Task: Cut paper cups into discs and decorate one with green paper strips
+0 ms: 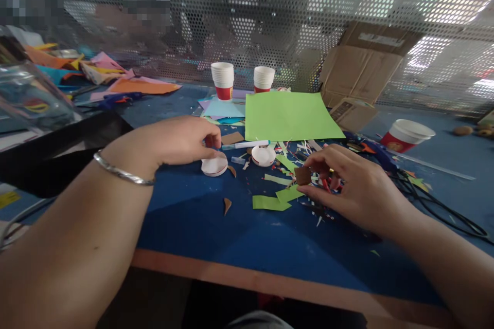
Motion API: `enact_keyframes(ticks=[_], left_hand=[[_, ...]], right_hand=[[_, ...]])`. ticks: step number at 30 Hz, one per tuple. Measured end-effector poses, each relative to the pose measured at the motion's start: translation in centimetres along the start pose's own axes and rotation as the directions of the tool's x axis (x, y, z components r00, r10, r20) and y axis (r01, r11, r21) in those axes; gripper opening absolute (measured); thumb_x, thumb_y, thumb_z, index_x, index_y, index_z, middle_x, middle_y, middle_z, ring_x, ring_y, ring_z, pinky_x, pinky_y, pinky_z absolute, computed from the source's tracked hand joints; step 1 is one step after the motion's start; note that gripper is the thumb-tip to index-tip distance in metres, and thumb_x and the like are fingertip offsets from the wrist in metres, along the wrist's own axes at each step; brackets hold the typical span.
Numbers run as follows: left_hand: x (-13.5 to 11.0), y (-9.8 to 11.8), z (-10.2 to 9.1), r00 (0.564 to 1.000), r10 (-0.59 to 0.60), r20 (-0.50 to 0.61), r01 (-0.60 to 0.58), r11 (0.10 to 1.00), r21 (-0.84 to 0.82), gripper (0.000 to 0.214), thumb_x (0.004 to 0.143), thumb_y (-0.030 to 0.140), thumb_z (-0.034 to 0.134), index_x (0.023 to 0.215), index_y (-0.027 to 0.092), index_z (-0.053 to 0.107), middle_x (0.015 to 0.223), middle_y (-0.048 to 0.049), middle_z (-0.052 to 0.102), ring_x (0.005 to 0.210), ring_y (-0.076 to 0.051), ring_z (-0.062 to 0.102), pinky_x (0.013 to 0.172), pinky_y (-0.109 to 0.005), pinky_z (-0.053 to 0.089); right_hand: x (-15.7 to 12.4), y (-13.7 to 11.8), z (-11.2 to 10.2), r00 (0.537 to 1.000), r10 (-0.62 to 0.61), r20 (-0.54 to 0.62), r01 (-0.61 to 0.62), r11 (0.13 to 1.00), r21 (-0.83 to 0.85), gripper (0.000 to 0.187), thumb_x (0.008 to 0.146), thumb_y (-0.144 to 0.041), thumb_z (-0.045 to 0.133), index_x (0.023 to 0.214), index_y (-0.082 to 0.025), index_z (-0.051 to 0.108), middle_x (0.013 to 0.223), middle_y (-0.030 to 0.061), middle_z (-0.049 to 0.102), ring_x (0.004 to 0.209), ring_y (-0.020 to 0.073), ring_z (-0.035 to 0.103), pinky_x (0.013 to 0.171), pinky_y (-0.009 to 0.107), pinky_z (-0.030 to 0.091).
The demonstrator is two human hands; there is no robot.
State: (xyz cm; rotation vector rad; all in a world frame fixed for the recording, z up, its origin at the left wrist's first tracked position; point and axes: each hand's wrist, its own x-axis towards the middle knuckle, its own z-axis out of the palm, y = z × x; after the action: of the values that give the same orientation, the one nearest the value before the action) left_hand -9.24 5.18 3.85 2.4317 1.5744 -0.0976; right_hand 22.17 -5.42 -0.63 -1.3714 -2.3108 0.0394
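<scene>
"Hands: what are they doing?"
"Right hand (339,180) pinches a brown square (302,176), at three o'clock from the white disc (214,165); left hand (185,139) has its thumb at that rim; whether it grips, I cannot tell."
"And around the disc?"
"Marker (250,144) at two o'clock; second disc (263,156) at three; brown scrap (227,205) at five."

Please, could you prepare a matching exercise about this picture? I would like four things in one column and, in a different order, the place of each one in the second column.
Things
1. Brown square piece
2. Silver bracelet
3. Large green sheet
4. Single paper cup

Places
A. around the wrist of the left hand
B. at the right, beyond the black cable
C. held in the right hand
D. just in front of a stack of cups

Right pairs: 1-C, 2-A, 3-D, 4-B
</scene>
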Motion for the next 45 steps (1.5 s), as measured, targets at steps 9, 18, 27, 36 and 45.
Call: enact_keyframes(ticks=[9,18,27,36,45], left_hand=[[0.1,0.8,0.3,1.0,-0.03,-0.003,0.03,0.998,0.046,0.023,0.077,0.046,0.064,0.082,0.025,0.072,0.085,-0.0072,0.074,0.071,-0.024,0.06,0.063,-0.031,0.031],[-0.1,1.0,-0.1,0.992,-0.063,0.11,0.056,0.996,0.067,0.013,0.074,0.036,0.062,0.075,0.025,0.067,0.082,-0.0061,0.073,0.073,-0.025,0.063,0.061,-0.033,0.033],[-0.2,1.6,-0.3,0.994,-0.033,-0.102,0.035,0.999,0.025,0.018,0.077,0.042,0.068,0.085,0.026,0.072,0.085,-0.0059,0.074,0.073,-0.025,0.063,0.061,-0.035,0.036],[-0.3,10.9,5.6,0.936,0.328,-0.131,-0.268,0.421,-0.866,0.029,0.085,0.037,0.073,0.105,0.019,0.062,0.093,-0.0047,0.074,0.087,-0.018,0.069,0.073,-0.029,0.054],[-0.1,11.5,5.5,0.983,0.144,-0.113,-0.157,0.347,-0.925,0.01,0.09,0.022,0.067,0.096,0.017,0.06,0.086,0.0001,0.067,0.072,-0.015,0.073,0.061,-0.025,0.06]], right_hand=[[-0.1,0.2,-0.1,0.999,0.037,-0.005,-0.037,0.999,-0.003,0.023,0.09,-0.041,0.069,0.099,-0.023,0.059,0.091,0.003,0.06,0.075,0.0184,0.058,0.065,0.031,0.043],[-0.1,0.1,-0.1,0.999,0.013,-0.035,-0.013,1.0,-0.003,0.026,0.09,-0.042,0.07,0.099,-0.021,0.058,0.088,0.0027,0.059,0.073,0.0174,0.055,0.064,0.03,0.041],[0.0,-0.1,-0.2,0.998,0.037,-0.042,-0.037,0.999,-0.003,0.025,0.089,-0.04,0.072,0.097,-0.021,0.059,0.087,0.0021,0.059,0.077,0.0185,0.056,0.064,0.03,0.041],[0.1,-0.9,0.3,0.995,-0.011,-0.095,0.014,0.999,0.03,0.02,0.089,-0.035,0.069,0.096,-0.019,0.061,0.086,0.0026,0.058,0.074,0.0173,0.055,0.064,0.03,0.041],[0.4,0.4,0.3,0.983,0.052,-0.175,-0.029,0.991,0.129,0.011,0.094,-0.03,0.064,0.097,-0.019,0.064,0.084,0.0014,0.064,0.07,0.0143,0.059,0.064,0.027,0.046]])
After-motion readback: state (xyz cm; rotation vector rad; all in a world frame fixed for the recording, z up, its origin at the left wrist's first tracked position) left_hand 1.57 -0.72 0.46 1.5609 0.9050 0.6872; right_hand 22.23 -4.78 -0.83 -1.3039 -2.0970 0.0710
